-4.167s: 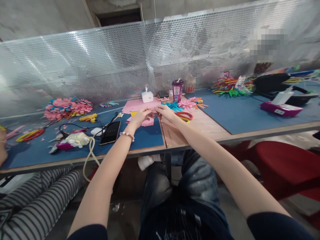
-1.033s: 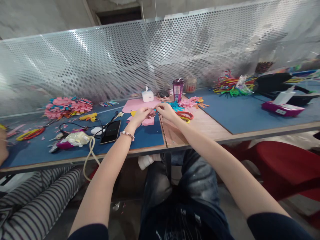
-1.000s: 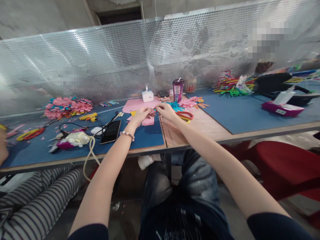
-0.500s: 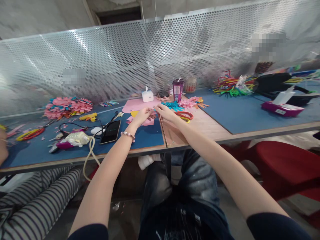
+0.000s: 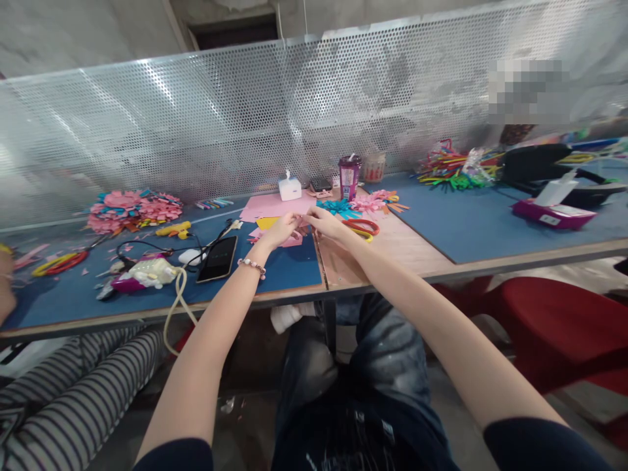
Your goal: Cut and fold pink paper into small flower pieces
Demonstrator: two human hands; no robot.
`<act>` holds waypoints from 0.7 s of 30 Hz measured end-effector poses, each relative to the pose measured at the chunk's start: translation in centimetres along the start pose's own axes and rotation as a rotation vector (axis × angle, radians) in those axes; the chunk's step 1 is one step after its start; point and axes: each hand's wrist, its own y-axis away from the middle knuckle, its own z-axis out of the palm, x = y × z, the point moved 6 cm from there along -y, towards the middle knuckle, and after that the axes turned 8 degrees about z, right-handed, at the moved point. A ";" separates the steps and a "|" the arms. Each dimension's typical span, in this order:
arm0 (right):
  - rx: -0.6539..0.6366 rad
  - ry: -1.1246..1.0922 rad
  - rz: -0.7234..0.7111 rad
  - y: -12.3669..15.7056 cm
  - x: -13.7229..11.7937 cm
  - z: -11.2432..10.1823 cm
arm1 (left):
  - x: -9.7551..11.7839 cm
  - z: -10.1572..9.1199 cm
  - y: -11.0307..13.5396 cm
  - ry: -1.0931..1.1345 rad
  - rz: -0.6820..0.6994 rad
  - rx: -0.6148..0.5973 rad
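Over the middle of the table, my left hand (image 5: 285,227) and my right hand (image 5: 321,219) meet at the fingertips. Both are closed in a pinch on a small piece of pink paper (image 5: 301,221), mostly hidden by the fingers. Beneath and behind my left hand lie pink paper pieces (image 5: 292,241) and a yellow sheet (image 5: 265,223). A larger pink sheet (image 5: 255,208) spreads farther back. Red and yellow handled scissors (image 5: 366,227) rest just right of my right hand. Blue fringed paper (image 5: 341,208) and pink fringed paper (image 5: 375,201) lie beyond them.
A phone (image 5: 217,259), a yellow glue gun (image 5: 174,229) and cables lie left. Behind my hands stand a tissue box (image 5: 290,190) and a purple cup (image 5: 349,176). Pipe cleaners (image 5: 456,171) are heaped at right. Another person's hand (image 5: 6,284) shows at the left edge.
My fingers have shifted slightly around the pink paper, and my right fingertips sit a little lower. Everything else on the table stays where it was.
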 end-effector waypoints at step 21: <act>0.086 0.053 -0.062 -0.2 -0.5 -0.2 | 1.2 0.5 0.4 -0.034 0.030 -0.032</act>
